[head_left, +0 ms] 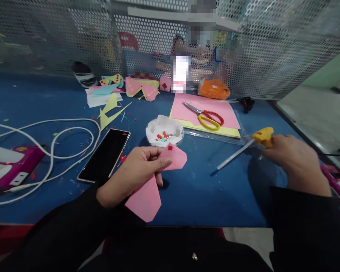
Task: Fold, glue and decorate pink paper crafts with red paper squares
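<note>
My left hand [138, 170] pinches a pink paper cut-out [147, 200] between thumb and fingers. Its two wide lobes show on either side of the hand, and a small dark red square sits on the upper one. Out to the right, my right hand [294, 158] is closed on a yellow glue gun [263, 136], partly hidden by the fingers. A whitish glue stick [235, 155] juts from it toward the lower left, above the blue table. Just beyond the left hand stands a white paper-lined bowl [153, 130] with several tiny coloured paper bits in it.
Red-and-yellow scissors [206, 115] lie on pink and yellow sheets [180, 107]. A phone [104, 155], a white cable [55, 147] and a magenta power strip [25, 166] are at left. Finished paper masks [133, 88] and an orange packet [214, 88] rest by the perforated metal screen [155, 28].
</note>
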`<control>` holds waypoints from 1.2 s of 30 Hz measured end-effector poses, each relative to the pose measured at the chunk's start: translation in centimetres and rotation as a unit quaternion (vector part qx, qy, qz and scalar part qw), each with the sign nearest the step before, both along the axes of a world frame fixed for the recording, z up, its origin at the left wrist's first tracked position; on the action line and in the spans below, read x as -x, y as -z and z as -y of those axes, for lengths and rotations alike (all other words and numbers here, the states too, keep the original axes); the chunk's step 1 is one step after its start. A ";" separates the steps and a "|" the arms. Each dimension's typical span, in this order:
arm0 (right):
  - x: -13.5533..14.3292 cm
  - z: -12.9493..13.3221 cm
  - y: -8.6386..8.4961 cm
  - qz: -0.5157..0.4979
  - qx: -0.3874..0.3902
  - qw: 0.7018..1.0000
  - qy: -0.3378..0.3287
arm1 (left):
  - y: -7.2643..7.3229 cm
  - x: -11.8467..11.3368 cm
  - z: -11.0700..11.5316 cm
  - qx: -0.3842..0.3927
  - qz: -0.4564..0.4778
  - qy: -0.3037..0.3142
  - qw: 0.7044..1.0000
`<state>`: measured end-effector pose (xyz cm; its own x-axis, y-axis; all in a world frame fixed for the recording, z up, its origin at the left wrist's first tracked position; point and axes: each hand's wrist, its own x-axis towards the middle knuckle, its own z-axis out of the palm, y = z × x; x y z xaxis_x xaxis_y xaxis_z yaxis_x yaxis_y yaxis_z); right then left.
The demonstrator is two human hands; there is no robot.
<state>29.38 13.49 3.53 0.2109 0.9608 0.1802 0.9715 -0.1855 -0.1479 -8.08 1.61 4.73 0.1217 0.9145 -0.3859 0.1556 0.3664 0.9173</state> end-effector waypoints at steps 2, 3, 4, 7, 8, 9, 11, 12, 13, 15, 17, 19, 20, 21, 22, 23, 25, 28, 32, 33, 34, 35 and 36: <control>0.2 0.1 -0.2 -0.008 -0.036 0.999 0.009 | -0.1 0.0 0.1 -0.003 0.001 -0.002 1.000; 0.3 0.2 -0.6 -0.016 -0.067 0.997 0.021 | -0.1 0.0 0.1 -0.004 0.001 -0.004 1.000; 0.5 0.3 -1.0 -0.031 -0.108 0.993 0.041 | -0.1 0.0 0.2 -0.005 0.001 -0.008 1.000; 2.3 1.6 -2.5 -0.174 -0.241 0.951 0.081 | -0.2 0.0 0.2 0.004 0.008 -0.015 1.000; 3.3 2.5 -2.9 -0.275 -0.264 0.923 0.051 | -0.2 0.0 0.2 0.010 0.014 -0.013 1.000; 4.5 3.6 -3.2 -0.310 -0.280 0.908 0.030 | -0.2 0.0 0.2 0.015 0.019 -0.013 1.000; 7.4 6.4 -3.1 -0.418 -0.278 0.862 -0.071 | -0.1 0.1 0.2 0.017 0.029 -0.017 0.999; 8.8 7.8 -2.9 -0.466 -0.287 0.827 -0.129 | -0.1 0.1 0.2 0.016 0.033 -0.019 0.999; 10.0 9.2 -2.4 -0.483 -0.231 0.826 -0.179 | 0.0 0.1 0.2 0.014 0.038 -0.021 0.999; 12.0 11.5 -1.4 -0.434 -0.121 0.850 -0.272 | 0.1 0.2 0.2 0.011 0.042 -0.027 0.999; 13.2 12.6 -0.5 -0.369 -0.067 0.850 -0.371 | 0.2 0.2 0.2 0.007 0.040 -0.032 0.999; 13.7 12.8 0.3 -0.329 -0.063 0.845 -0.415 | 0.2 0.3 0.0 0.003 0.039 -0.035 0.999; 13.7 12.7 0.5 -0.321 -0.070 0.845 -0.421 | 0.1 0.3 -0.1 0.002 0.040 -0.035 0.999; 13.8 12.6 0.7 -0.317 -0.076 0.846 -0.423 | 0.0 0.3 -0.1 0.000 0.042 -0.037 0.998; 13.8 12.4 0.9 -0.316 -0.078 0.845 -0.424 | -0.1 0.4 -0.2 -0.002 0.042 -0.040 0.998; 13.7 12.2 1.0 -0.316 -0.080 0.845 -0.423 | -0.2 0.4 -0.3 -0.003 0.042 -0.044 0.998; 13.7 12.0 1.0 -0.313 -0.068 0.842 -0.434 | -0.2 0.4 -0.3 -0.003 0.044 -0.047 0.998; 13.9 11.9 1.0 -0.290 -0.071 0.840 -0.453 | -0.1 0.5 -0.4 -0.006 0.037 -0.036 0.999; 14.2 11.8 1.0 -0.248 -0.098 0.854 -0.447 | 0.1 0.5 -0.4 0.000 -0.016 -0.020 1.000; 14.2 11.8 1.0 -0.242 -0.098 0.856 -0.446 | 0.1 0.6 -0.4 0.006 -0.028 -0.019 0.999; 14.2 11.8 1.0 -0.237 -0.097 0.858 -0.446 | 0.1 0.6 -0.3 0.010 -0.037 -0.019 0.999; 14.2 11.8 1.0 -0.234 -0.099 0.858 -0.446 | 0.1 0.6 -0.3 0.012 -0.043 -0.017 0.999; 14.3 11.8 1.0 -0.232 -0.101 0.858 -0.446 | 0.1 0.6 -0.2 0.009 -0.050 -0.014 0.999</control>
